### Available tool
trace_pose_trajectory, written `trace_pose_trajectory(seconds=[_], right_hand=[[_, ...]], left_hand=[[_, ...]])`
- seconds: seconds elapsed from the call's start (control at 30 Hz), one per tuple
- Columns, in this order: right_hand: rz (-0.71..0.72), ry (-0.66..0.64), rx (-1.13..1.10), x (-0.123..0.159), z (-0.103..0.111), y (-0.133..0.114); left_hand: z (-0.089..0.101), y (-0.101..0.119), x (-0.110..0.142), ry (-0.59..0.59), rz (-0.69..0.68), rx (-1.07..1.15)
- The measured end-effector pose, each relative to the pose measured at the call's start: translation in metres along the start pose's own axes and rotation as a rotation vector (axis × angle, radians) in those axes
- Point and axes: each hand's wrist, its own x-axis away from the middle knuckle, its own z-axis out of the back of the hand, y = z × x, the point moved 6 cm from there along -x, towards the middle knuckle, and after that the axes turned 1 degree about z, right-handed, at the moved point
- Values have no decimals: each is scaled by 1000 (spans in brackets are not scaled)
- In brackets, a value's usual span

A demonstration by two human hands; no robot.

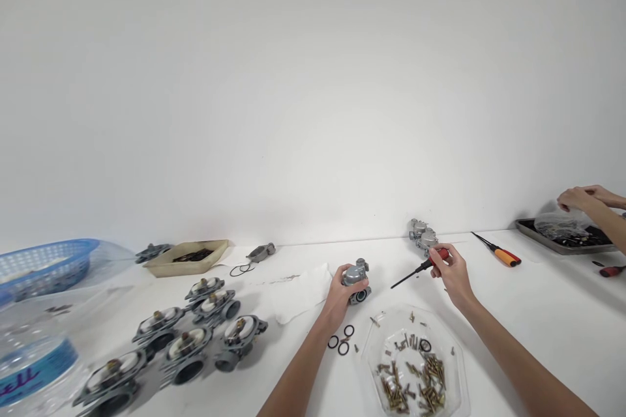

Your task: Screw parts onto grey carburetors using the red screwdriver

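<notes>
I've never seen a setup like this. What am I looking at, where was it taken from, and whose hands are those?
No robot here: a person works with two bare hands. The single picture comes from a camera worn on that person's head, looking forward and down.

The left hand holds a grey metal part. The right hand holds a red-handled screwdriver, its tip pointing toward the left and not touching the part.

On the white table, a clear plastic tray holds small screws and fittings, with black rings beside it. To the left stand more metal bodies and a blue basket. At far right, another person's hands are over a dark tray.
</notes>
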Motion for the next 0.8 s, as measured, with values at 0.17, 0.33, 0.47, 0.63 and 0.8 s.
trace_pose_trajectory(seconds=[0.17, 0.33, 0.47, 0.63, 0.8], right_hand=[[-43, 54, -8, -2, 4, 5], [-35, 37, -12, -1, 3, 6], [-8, 1, 5, -1, 0, 5], [30, -23, 41, 0, -2, 1], [58, -37, 68, 0, -2, 0]], left_hand=[[4, -8, -7, 12, 16, 203], [5, -16, -12, -7, -52, 79], [7, -18, -14, 30, -143, -50], [3, -15, -14, 25, -152, -166], [2, 8, -3, 159, -250, -573]])
